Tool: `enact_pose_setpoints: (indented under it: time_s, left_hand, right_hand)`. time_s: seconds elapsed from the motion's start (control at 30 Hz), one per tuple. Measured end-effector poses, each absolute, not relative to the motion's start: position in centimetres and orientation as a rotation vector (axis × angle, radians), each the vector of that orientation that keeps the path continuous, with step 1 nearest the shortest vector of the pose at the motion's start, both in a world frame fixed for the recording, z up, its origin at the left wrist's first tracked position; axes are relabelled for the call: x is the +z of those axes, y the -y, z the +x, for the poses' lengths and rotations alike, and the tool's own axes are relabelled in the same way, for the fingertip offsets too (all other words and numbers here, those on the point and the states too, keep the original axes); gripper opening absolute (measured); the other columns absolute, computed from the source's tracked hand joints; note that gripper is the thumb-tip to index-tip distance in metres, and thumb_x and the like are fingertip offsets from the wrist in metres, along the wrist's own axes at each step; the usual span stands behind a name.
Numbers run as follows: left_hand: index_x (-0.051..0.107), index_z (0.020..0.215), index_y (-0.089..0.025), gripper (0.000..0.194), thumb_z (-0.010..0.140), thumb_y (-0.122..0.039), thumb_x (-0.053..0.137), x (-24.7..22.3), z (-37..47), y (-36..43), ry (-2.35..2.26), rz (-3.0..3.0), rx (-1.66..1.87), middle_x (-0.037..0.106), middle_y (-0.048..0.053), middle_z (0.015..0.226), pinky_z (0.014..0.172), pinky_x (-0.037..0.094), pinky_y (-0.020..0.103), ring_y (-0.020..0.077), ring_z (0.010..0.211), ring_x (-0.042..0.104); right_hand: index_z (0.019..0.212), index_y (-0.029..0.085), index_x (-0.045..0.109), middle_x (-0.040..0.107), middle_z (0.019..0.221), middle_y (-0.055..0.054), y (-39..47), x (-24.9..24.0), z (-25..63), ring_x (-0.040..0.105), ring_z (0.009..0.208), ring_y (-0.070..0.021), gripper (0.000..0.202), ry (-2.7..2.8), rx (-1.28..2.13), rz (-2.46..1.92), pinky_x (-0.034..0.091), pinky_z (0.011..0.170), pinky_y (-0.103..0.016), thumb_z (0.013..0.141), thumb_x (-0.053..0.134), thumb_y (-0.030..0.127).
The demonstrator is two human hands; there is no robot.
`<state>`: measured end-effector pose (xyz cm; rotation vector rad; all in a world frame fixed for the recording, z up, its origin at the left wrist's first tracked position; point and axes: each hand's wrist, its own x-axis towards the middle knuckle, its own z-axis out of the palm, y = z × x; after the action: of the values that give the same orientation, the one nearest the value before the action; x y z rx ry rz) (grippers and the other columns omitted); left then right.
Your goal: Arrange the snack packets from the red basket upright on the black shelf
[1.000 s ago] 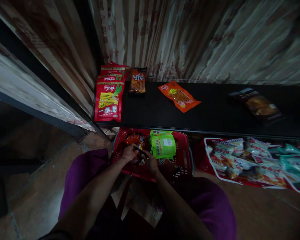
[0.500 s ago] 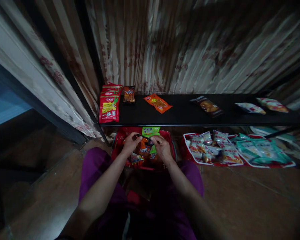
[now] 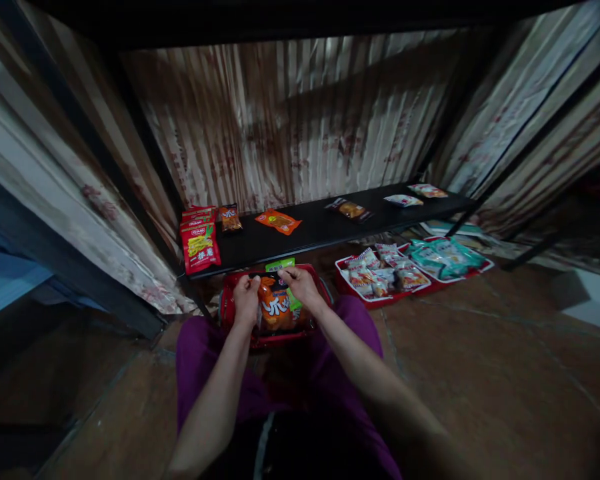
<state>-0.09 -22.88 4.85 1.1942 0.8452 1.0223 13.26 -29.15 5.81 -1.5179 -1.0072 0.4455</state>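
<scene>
Both hands pinch the top edge of an orange and black snack bag (image 3: 275, 305), which hangs over the red basket (image 3: 286, 340) between my knees. My left hand (image 3: 246, 299) grips its upper left corner, fingers closed. At the upper right corner, my right hand (image 3: 301, 287) is closed on it too. Behind the bag a green packet (image 3: 280, 265) sticks up from the basket. The bag's front faces up toward me, and it covers most of the basket's contents.
On the low black shelf (image 3: 300, 239) lie red packets (image 3: 201, 247), a small orange-brown packet (image 3: 230, 219), an orange packet (image 3: 279, 221), a dark packet (image 3: 350, 209) and two pale packets. Red baskets of white packets (image 3: 380, 273) and teal packets (image 3: 445, 257) stand to the right.
The orange and black bag has come up between my hands, its front now showing larger. My view has shifted, so the shelf and right-hand baskets appear further left.
</scene>
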Motion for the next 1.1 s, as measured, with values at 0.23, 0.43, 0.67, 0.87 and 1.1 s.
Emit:
enact_pose_setpoints:
  time_s: [0.23, 0.43, 0.67, 0.87, 1.1]
  left_hand:
    - [0.047, 0.07, -0.018, 0.033, 0.067, -0.044, 0.067, 5.6, -1.0, 25.7, -0.863, 0.943, 1.115, 0.055, -0.004, 0.065, 0.056, 0.042, 0.02, 0.0082, 0.056, 0.052]
    - [0.045, 0.065, -0.019, 0.037, 0.064, -0.047, 0.07, 5.7, -1.7, 26.6, -0.812, 0.892, 1.115, 0.051, -0.007, 0.058, 0.053, 0.038, 0.019, 0.007, 0.051, 0.048]
    - [0.052, 0.068, -0.018, 0.037, 0.063, -0.049, 0.072, 5.8, -2.3, 26.4, -0.791, 0.834, 1.021, 0.054, -0.006, 0.057, 0.054, 0.039, 0.021, 0.0089, 0.052, 0.051]
    - [0.063, 0.08, -0.017, 0.038, 0.063, -0.05, 0.074, 5.0, -3.4, 26.7, -0.766, 0.91, 0.838, 0.065, 0.0, 0.075, 0.063, 0.044, 0.023, 0.0126, 0.067, 0.059]
    - [0.065, 0.095, -0.018, 0.042, 0.068, -0.049, 0.073, 3.4, -4.3, 27.6, -0.636, 0.863, 0.663, 0.07, 0.007, 0.095, 0.081, 0.048, 0.033, 0.0206, 0.087, 0.065]
  right_hand:
    - [0.066, 0.017, 0.066, 0.065, 0.06, 0.001, 30.4, 5.9, 11.4, 0.055, 0.054, -0.0121, 0.032, 0.758, 0.622, -1.36, 0.042, 0.056, -0.024, 0.067, 0.069, 0.049]
    - [0.061, 0.018, 0.065, 0.066, 0.057, 0.0, 31.7, 6.8, 9.6, 0.058, 0.051, -0.0138, 0.035, 0.459, 0.798, -1.237, 0.046, 0.052, -0.025, 0.053, 0.08, 0.049]
    - [0.062, 0.018, 0.068, 0.068, 0.056, 0.001, 31.5, 7.1, 9.0, 0.058, 0.048, -0.0131, 0.034, 0.351, 0.819, -1.188, 0.047, 0.05, -0.025, 0.046, 0.085, 0.043]
    - [0.06, 0.018, 0.065, 0.065, 0.052, 0.003, 31.3, 6.4, 9.5, 0.057, 0.044, -0.0123, 0.033, 0.219, 0.734, -1.165, 0.046, 0.046, -0.025, 0.043, 0.086, 0.037]
    - [0.059, 0.018, 0.063, 0.062, 0.047, 0.004, 30.5, 7.0, 9.7, 0.054, 0.04, -0.0114, 0.033, 0.209, 0.659, -1.162, 0.044, 0.042, -0.024, 0.042, 0.085, 0.036]
